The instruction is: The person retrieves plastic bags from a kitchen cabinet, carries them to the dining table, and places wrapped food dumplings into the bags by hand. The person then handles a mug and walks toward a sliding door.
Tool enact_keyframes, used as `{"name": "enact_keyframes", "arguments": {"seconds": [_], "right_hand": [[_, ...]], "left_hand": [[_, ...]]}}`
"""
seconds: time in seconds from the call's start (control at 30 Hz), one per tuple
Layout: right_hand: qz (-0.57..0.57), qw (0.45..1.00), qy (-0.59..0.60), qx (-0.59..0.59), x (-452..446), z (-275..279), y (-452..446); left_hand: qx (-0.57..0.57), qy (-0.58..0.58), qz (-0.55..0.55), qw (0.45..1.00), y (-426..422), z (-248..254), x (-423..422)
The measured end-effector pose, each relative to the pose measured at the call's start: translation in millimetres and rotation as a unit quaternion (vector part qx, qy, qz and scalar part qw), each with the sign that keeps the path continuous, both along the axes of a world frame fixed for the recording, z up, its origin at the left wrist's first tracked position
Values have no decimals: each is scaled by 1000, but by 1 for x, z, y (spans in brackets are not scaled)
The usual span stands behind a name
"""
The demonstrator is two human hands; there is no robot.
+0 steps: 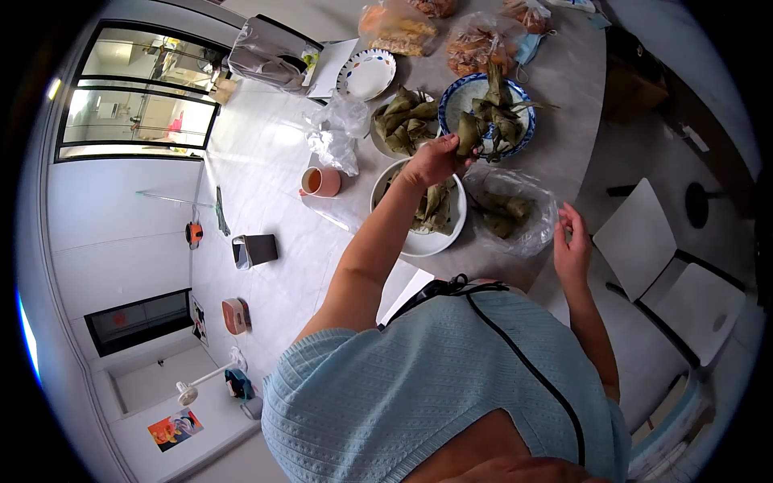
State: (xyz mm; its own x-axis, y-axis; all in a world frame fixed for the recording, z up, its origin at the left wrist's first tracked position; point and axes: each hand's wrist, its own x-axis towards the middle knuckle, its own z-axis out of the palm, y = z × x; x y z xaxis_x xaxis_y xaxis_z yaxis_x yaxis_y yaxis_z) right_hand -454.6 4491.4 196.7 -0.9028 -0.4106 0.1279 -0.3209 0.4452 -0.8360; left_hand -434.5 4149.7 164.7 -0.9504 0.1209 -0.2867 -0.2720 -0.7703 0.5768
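Note:
My left hand [437,159] grips a leaf-wrapped rice dumpling [467,134] at the near edge of a blue-rimmed bowl [448,98], where more dumplings [501,113] lie. At the right, my right hand [570,240] has its fingers curled at the edge of a clear plastic bag [538,233]. Several dumplings [503,213] rest inside that open bag. Under my left forearm stands a white bowl [435,246] of leaf-wrapped dumplings [439,208], partly hidden by the arm. Another pile of dumplings [405,121] sits on a plate just beyond it.
Bags of food [481,44] line the table's far side, near a patterned plate [366,74]. A crumpled plastic bag [332,145] and a pink cup [320,182] stand by the left edge. White chairs [636,237] are at the right; a bin [256,250] stands on the floor.

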Motion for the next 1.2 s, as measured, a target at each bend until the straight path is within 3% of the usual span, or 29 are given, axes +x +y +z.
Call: {"name": "enact_keyframes", "arguments": {"seconds": [0.1,0.23,0.3,0.37,0.5,0.57,0.6,0.73,0.8,0.83,0.9,0.93,1.1,1.2], "right_hand": [[9,1000,13,-4,2,-2,0],[17,1000,24,-9,4,-3,2],[21,999,45,-7,5,-4,3],[13,999,48,-1,6,-4,5],[1,999,34,-5,9,-4,9],[7,1000,29,10,9,-5,11],[6,1000,29,11,9,-6,12],[10,999,24,33,10,-15,10],[13,998,35,47,10,-21,8],[7,999,1,46,10,-25,7],[1,998,-33,45,11,-35,5],[5,997,-58,53,11,-39,4],[-8,991,-133,7,12,-38,-4],[-14,989,-143,38,11,-33,-10]], "left_hand": [[40,-13,11,999,15,9,12],[-12,3,1,1000,25,-4,25],[-11,30,-76,997,30,-3,32],[8,9,-104,995,36,-2,37],[-76,-90,-140,983,53,0,43],[-258,-130,-178,941,59,-20,39],[-311,-92,-236,916,59,-34,32],[-443,-35,-268,855,81,-35,6],[-549,-28,-223,805,94,-35,-5],[-548,-27,-224,806,97,-43,-8],[-673,75,-125,725,101,-65,-8],[-673,75,-125,725,101,-70,-6],[-791,108,-28,602,113,-62,18],[-691,179,-127,688,145,-33,55]]}}
